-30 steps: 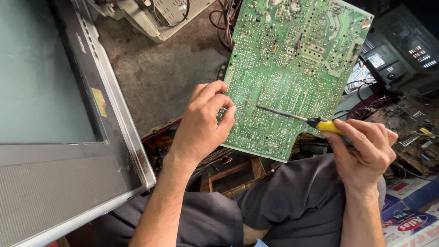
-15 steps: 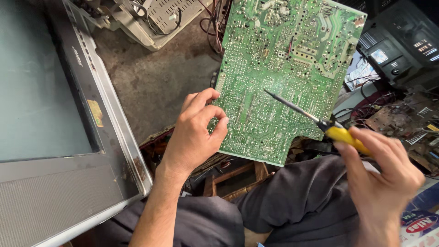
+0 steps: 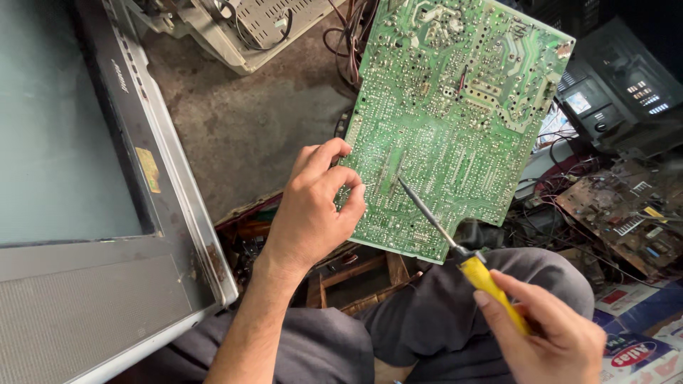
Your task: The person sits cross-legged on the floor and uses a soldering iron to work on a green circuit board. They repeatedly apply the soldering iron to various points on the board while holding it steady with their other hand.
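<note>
A large green circuit board point(image 3: 455, 121) stands tilted in front of me, solder side up. My left hand point(image 3: 313, 206) grips its lower left edge, thumb and fingers wrapped around it. My right hand point(image 3: 555, 334) holds a yellow-handled soldering iron point(image 3: 491, 281). Its thin metal tip rests on the board near the lower middle, just right of my left fingers. My grey trouser legs lie below the board.
An old television set with a grey frame point(image 3: 163, 178) fills the left. A pale plastic casing point(image 3: 249, 28) lies at the top. A black device point(image 3: 619, 99), a brown circuit board point(image 3: 619, 213), tangled wires and printed boxes point(image 3: 640, 348) crowd the right. A wooden stool point(image 3: 356, 277) shows below.
The iron's tip has moved left and down across the board toward my left fingers. My right hand has dropped lower and nearer. My left hand keeps its grip.
</note>
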